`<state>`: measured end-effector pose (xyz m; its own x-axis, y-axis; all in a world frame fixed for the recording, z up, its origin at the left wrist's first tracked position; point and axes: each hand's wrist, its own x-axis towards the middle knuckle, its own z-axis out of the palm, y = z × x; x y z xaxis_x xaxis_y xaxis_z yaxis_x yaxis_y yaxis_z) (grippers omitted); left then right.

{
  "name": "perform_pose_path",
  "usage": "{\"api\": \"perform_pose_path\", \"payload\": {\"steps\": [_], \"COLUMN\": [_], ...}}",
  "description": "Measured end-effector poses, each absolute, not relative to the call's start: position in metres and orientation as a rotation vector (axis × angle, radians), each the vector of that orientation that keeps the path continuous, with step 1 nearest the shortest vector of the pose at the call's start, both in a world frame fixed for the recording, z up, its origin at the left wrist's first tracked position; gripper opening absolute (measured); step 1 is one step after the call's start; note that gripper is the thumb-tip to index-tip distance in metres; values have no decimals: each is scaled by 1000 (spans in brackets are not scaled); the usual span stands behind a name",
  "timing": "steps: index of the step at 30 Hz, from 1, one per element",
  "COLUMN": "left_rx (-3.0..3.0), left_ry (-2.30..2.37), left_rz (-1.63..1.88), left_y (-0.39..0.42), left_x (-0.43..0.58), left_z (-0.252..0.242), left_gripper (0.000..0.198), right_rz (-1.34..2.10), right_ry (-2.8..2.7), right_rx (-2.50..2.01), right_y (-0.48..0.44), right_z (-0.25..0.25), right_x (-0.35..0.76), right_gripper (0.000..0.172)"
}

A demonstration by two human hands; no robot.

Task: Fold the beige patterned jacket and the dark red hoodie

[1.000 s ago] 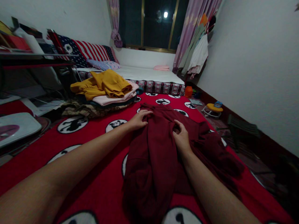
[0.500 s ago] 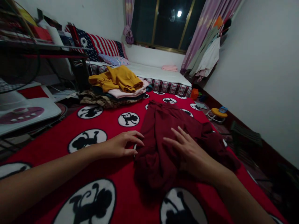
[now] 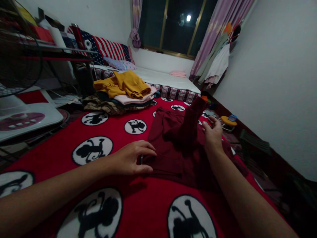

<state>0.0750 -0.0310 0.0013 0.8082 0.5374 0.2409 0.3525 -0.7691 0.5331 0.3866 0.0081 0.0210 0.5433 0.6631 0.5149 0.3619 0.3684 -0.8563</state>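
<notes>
A dark maroon long-sleeved garment point(image 3: 170, 158) lies spread on the red blanket point(image 3: 128, 205), which bears black monkey figures in white ovals. One sleeve-like part point(image 3: 192, 120) of the garment stands up off the rest, in the air. My left hand point(image 3: 136, 157) is at the garment's left edge, fingers bent and thumb apart, its fingertips resting on or just over the cloth. Above the garment's right side, my right hand point(image 3: 213, 135) is raised beside the lifted part, a gap between them. Its fingers are loosely bent and apart, with nothing visible in them.
A pile of folded clothes point(image 3: 126, 89), mustard on top, sits at the blanket's far left. Beyond it stands a bed point(image 3: 158, 72) under the window. A fan point(image 3: 19, 66) and a cluttered desk point(image 3: 66, 53) are on the left; a yellow stool point(image 3: 228, 120) is at right.
My right hand has moved up and away from me, off the cloth. Part of the garment has swung up from the near side, baring a straight lower edge. My left hand has barely shifted.
</notes>
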Motion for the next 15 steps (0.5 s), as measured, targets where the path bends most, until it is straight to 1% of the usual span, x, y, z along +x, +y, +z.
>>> {"api": "perform_pose_path", "payload": {"steps": [1, 2, 4, 5, 6, 8, 10, 11, 12, 15], "left_rx": [2552, 2586, 2656, 2689, 2715, 2743, 2739, 2733, 2728, 2734], "left_ry": [668, 673, 696, 713, 735, 778, 818, 836, 853, 866], "left_rz": [532, 531, 512, 500, 489, 471, 466, 471, 480, 492], "left_y": [-33, -34, -38, -40, -41, -43, -43, -42, -40, -32], "left_x": [76, 78, 79, 80, 80, 82, 84, 86, 87, 93], "left_z": [0, -1, -4, -6, -7, -9, -12, -14, -15, -13], "left_gripper": [41, 42, 42, 41, 40, 39, 40, 40, 39, 32], "right_rz": [212, 204, 296, 384, 472, 596, 604, 578, 552, 465], "right_ry": [-1048, -1109, -1371, -1548, -1734, -2098, -2348, -2406, -2420, -2335], "right_rx": [-1241, -1248, -1258, -1262, -1261, -1238, -1222, -1225, -1236, -1254], "right_y": [7, 1, -21, -35, -48, -70, -82, -84, -84, -79], "right_z": [14, 7, -1, -3, -3, -1, 0, -1, -2, -7], "right_x": [386, 384, 375, 371, 367, 361, 360, 361, 362, 365], "right_gripper": [37, 36, 25, 23, 26, 39, 55, 58, 55, 31]}}
